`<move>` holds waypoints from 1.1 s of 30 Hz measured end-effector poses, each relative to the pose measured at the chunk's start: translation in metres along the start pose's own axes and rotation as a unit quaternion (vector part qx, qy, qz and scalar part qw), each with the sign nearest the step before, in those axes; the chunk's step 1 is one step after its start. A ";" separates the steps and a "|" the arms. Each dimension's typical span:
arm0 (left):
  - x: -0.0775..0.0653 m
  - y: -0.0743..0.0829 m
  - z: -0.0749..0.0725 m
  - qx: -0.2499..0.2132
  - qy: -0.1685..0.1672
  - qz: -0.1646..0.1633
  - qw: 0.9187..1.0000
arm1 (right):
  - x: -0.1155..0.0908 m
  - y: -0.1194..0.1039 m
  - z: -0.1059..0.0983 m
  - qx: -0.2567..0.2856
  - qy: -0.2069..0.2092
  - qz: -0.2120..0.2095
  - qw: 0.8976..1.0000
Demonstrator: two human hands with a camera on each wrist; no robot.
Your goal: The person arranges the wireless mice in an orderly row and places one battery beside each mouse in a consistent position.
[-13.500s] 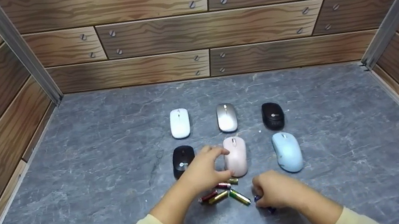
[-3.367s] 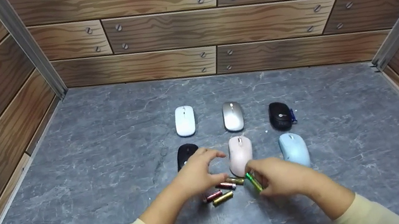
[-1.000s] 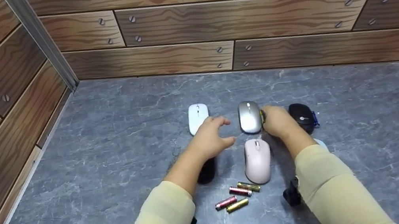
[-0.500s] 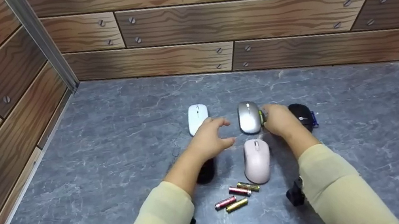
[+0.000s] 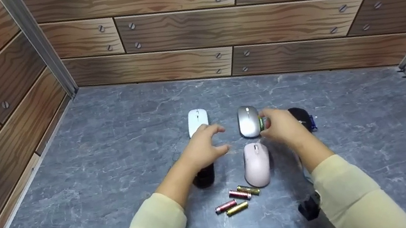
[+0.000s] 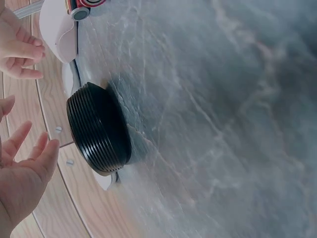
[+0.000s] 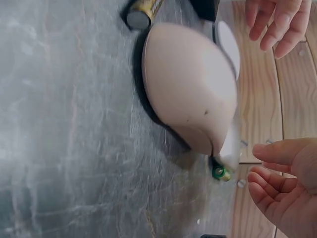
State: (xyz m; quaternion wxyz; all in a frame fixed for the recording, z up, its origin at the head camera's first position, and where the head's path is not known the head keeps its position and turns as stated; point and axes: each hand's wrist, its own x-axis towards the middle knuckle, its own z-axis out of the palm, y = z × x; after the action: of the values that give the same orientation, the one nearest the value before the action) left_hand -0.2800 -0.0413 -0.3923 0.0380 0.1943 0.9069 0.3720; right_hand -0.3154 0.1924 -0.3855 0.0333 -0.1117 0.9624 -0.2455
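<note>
My right hand (image 5: 280, 126) is just right of the silver mouse (image 5: 248, 122), beside a green battery (image 5: 261, 123) that lies along the mouse's side. In the right wrist view its fingers are loosely bent and apart from the green battery (image 7: 220, 172). My left hand (image 5: 202, 148) hovers with thumb and fingers spread, holding nothing, between the white mouse (image 5: 197, 119) and a black mouse (image 5: 204, 177) partly hidden below it. In front lies a pink mouse (image 5: 257, 165).
Two red batteries (image 5: 226, 206) and two gold ones (image 5: 237, 209) lie before the pink mouse. Another black mouse (image 5: 299, 117) has a blue battery (image 5: 313, 122) at its right. My right forearm mostly hides the light blue mouse. Wood-patterned walls (image 5: 178, 62) bound the grey tabletop.
My right hand carried the green battery from the front group to the silver mouse's right side, and its fingers have now come off it. Earlier, the blue battery went beside the black mouse.
</note>
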 end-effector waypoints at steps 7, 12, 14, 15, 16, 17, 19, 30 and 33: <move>-0.014 -0.001 -0.007 -0.004 0.003 -0.012 1.000 | -0.021 -0.017 -0.001 0.014 -0.021 -0.043 0.999; -0.021 0.002 -0.010 0.000 0.005 -0.013 1.000 | -0.037 -0.032 0.000 0.017 -0.030 -0.067 0.997; -0.024 0.004 -0.010 0.005 0.007 -0.001 1.000 | -0.043 -0.037 0.001 0.022 -0.037 -0.073 0.996; -0.026 0.005 -0.010 0.008 0.007 0.004 1.000 | -0.046 -0.040 0.002 0.023 -0.039 -0.080 0.996; -0.028 0.006 -0.009 0.008 0.007 0.010 1.000 | -0.049 -0.042 0.003 0.022 -0.041 -0.088 0.995; -0.031 0.007 -0.009 0.007 0.007 0.015 1.000 | -0.052 -0.044 0.004 0.023 -0.044 -0.093 0.994; -0.036 0.008 -0.008 0.004 0.005 0.023 1.000 | -0.059 -0.048 0.007 0.026 -0.049 -0.106 0.993; -0.061 0.011 0.000 0.002 -0.006 0.048 0.999 | -0.094 -0.060 0.029 0.012 -0.086 -0.162 0.983; -0.065 0.012 0.002 0.001 -0.002 0.056 0.998 | -0.101 -0.061 0.037 0.002 -0.089 -0.190 0.978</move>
State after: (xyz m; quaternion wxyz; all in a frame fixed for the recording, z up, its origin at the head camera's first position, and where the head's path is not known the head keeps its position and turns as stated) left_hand -0.2157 -0.0574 -0.3905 0.0191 0.2453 0.8948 0.3725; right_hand -0.2004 0.1461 -0.3877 0.0719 -0.3141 0.9162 -0.2382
